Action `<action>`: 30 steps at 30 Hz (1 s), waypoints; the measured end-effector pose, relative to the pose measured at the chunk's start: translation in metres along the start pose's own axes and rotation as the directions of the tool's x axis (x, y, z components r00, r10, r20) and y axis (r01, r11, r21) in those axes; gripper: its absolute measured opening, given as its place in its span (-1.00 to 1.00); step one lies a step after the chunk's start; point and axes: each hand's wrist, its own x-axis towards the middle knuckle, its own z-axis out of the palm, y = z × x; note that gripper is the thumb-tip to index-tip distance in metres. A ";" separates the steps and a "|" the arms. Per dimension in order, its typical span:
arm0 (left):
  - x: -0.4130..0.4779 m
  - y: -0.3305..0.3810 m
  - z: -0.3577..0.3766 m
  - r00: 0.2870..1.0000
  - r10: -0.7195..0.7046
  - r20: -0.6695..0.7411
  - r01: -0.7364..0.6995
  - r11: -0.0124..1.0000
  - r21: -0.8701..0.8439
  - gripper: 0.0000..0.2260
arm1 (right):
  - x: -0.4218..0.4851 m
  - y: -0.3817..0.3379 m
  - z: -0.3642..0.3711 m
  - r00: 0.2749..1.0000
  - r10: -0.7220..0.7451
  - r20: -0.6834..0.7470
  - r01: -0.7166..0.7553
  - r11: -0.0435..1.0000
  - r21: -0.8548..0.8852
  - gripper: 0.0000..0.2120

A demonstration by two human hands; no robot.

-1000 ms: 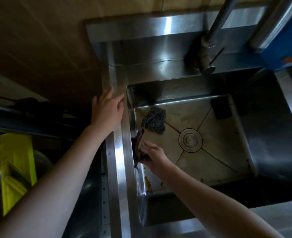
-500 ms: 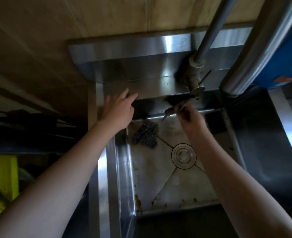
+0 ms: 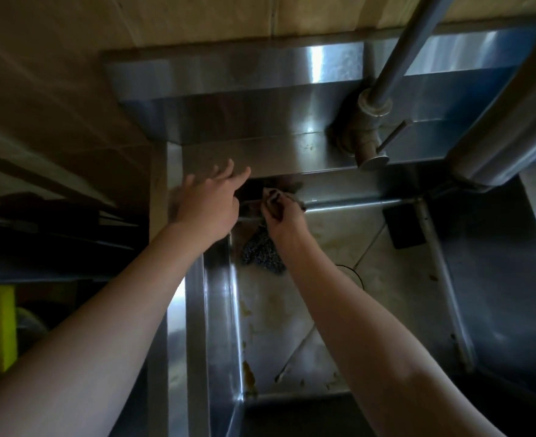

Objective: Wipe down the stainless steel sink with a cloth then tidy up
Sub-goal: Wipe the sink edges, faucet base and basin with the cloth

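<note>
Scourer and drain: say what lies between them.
In the head view, the right forearm crosses between scourer and drain, partly covering the drain.

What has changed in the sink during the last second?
The right hand, gripping the cloth throughout, went from the left wall of the sink to its back wall under the faucet, then leftward into the back-left corner. The left hand stayed open at its rim; the scourer did not move.
</note>
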 end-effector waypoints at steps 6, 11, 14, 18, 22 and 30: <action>0.002 -0.003 -0.002 1.000 -0.002 0.021 0.002 1.000 0.007 -0.49 | 0.001 -0.056 -0.021 0.999 0.002 0.055 -0.005 0.998 0.059 -0.70; 0.002 -0.002 -0.001 1.000 -0.001 0.016 0.000 1.000 0.014 -0.50 | 0.000 -0.151 -0.058 0.897 -0.428 -0.111 0.438 0.895 0.085 -0.85; 0.003 0.001 -0.001 1.000 0.001 0.019 -0.001 1.000 0.010 -0.51 | 0.004 -0.181 -0.068 0.711 -0.660 -0.242 0.673 0.739 -0.036 -0.51; 0.003 0.002 -0.002 1.000 0.004 0.005 -0.004 1.000 0.016 -0.52 | 0.015 -0.165 -0.061 0.658 -0.701 -0.275 0.681 0.710 -0.183 -0.60; 0.004 0.005 -0.004 1.000 -0.002 0.017 0.002 1.000 0.016 -0.53 | 0.030 -0.102 -0.045 0.810 -0.549 -0.205 0.530 0.836 -0.141 -0.65; 0.005 0.006 -0.003 1.000 -0.018 0.008 0.018 0.999 0.030 -0.52 | 0.030 0.016 -0.013 0.943 -0.318 -0.099 0.289 0.929 -0.232 -0.78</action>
